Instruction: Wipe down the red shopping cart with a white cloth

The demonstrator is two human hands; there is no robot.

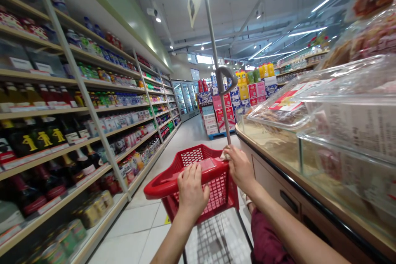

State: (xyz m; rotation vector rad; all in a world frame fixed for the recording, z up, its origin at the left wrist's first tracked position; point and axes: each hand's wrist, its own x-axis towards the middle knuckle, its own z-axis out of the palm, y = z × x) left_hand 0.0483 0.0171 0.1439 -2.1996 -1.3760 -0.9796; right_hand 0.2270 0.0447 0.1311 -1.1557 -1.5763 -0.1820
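Observation:
A red plastic shopping cart (pixel 216 202) stands in front of me, its perforated basket partly hidden by my arms. My left hand (pixel 193 192) is closed over the red handle (pixel 167 189), fingers on top and thumb on the near side. At the handle's right corner, my right hand (pixel 239 167) is closed on something white and crumpled, like a tissue (pixel 227 154), and rests against the cart. Just beyond its fingers rises a grey pole (pixel 213 45) with a grey loop (pixel 227 80) partway up. The undersides of both hands are hidden.
Shelves (pixel 102 140) of bottles and cans line the left side. On the right, close to the cart, runs a counter (pixel 291 181) with stacked clear food packs (pixel 287 99). Stacked drink boxes (pixel 224 111) stand ahead on a blue pallet (pixel 218 135), with glass-door coolers (pixel 185 95) beyond.

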